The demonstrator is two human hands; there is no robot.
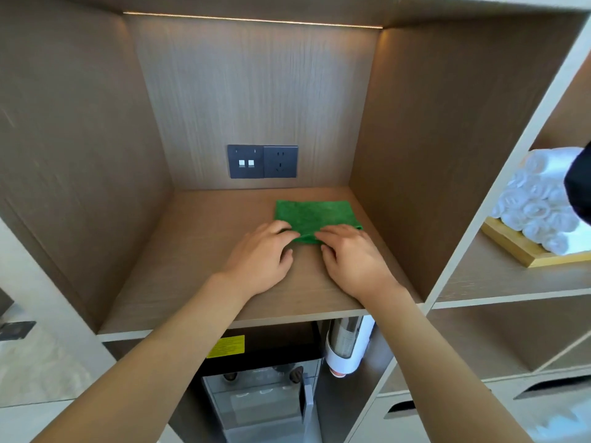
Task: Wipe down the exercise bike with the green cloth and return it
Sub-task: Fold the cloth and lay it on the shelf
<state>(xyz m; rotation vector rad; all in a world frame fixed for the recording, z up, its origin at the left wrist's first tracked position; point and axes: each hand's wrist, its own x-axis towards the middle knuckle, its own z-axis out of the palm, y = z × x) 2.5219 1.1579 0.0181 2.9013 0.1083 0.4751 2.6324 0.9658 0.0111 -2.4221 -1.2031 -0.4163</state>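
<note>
Both hands are covering the near edge of the one green cloth (pixel 311 215), fuzzy and folded flat, lying on the wood-grain shelf (pixel 204 282). Left hand (pixel 260 254) and right hand (pixel 353 257) are each pinching that edge, grip narrow. Rolled white towels (pixel 537 203) are getting cut off at right.

**Lighting and picture quality: head view**

Scene evenly bright. A warm light strip (pixel 252 20) runs along the niche ceiling at 12 o'clock, washing the back panel (pixel 256 91). Soft shadows sit under both hands. Wide-angle bending bows the shelf edges at 3 and 9 o'clock. White towels (pixel 537 199) at 3 o'clock are near overexposed. A blurred dark shape (pixel 580 190) intrudes beside them.
</note>
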